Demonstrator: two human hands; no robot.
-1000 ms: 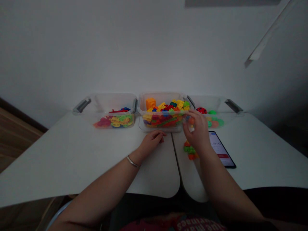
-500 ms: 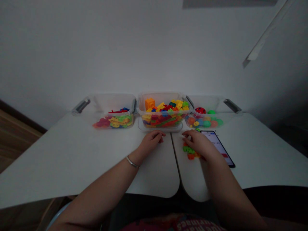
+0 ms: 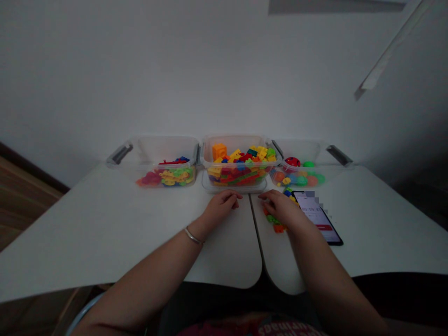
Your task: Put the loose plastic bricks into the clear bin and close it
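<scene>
On the white table, just left of the seam, rests my left hand (image 3: 222, 205). Its fingers are loosely bent and a little apart, with nothing visible in them. My right hand (image 3: 282, 206) is right of the seam, over a small group of toy building blocks (image 3: 273, 219), green and orange. Thumb and forefinger are apart, and I see nothing between them; the palm hides some of the blocks. Beyond that hand lie blue and yellow blocks (image 3: 289, 192), partly covered. A phone (image 3: 320, 219) with a lit screen lies against its right side.
A clear middle bin (image 3: 241, 164) of building blocks stands on a lid (image 3: 206, 186). The left bin (image 3: 150, 151) has red, yellow and green toys; the right bin (image 3: 311, 151) has coloured balls. A wall (image 3: 210, 70) rises behind. The table seam (image 3: 257, 228) runs toward me.
My right hand has moved left, toward the seam, baring the blue and yellow blocks and more of the phone. My left hand stays in place.
</scene>
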